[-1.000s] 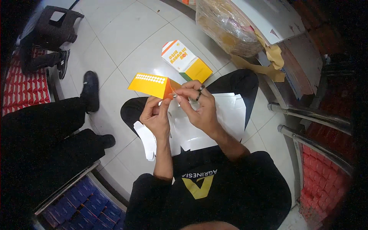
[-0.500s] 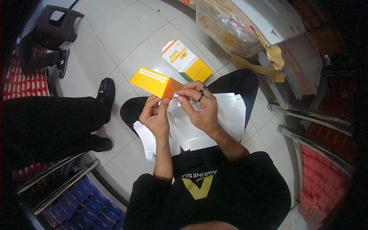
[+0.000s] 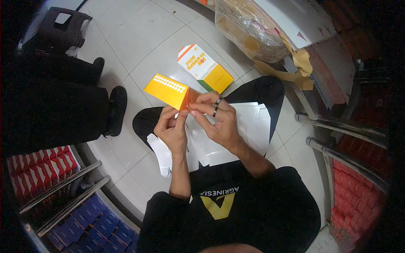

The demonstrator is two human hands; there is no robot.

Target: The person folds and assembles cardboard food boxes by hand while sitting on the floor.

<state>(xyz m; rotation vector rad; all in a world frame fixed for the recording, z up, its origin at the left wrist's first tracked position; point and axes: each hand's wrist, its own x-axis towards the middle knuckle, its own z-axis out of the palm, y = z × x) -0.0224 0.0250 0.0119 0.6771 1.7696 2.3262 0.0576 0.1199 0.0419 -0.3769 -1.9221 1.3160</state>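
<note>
My left hand point(image 3: 173, 130) is closed on the near end of a small yellow-and-orange carton point(image 3: 164, 92), thumb against its orange end panel. My right hand point(image 3: 221, 126), with two dark rings on its fingers, pinches a thin pale string point(image 3: 190, 102) at that orange panel. The fingertips of both hands nearly meet there. Flat white carton sheets point(image 3: 249, 124) lie across my lap beneath the hands. Beyond the held carton, an open-flapped carton point(image 3: 216, 78) in yellow, green and white lies on the floor.
A person in dark trousers point(image 3: 55, 114) stands close on my left, a shoe near my knee. A dark plastic stool point(image 3: 59, 29) is at the far left. Plastic-wrapped goods point(image 3: 249, 31) sit at the far right. Metal-railed racks hold blue packs point(image 3: 90, 223) and red packs point(image 3: 352, 202).
The person on the left has shifted their legs and feet. My right fingers have moved slightly down and left at the orange panel, where the string now curves up. The carton has barely moved.
</note>
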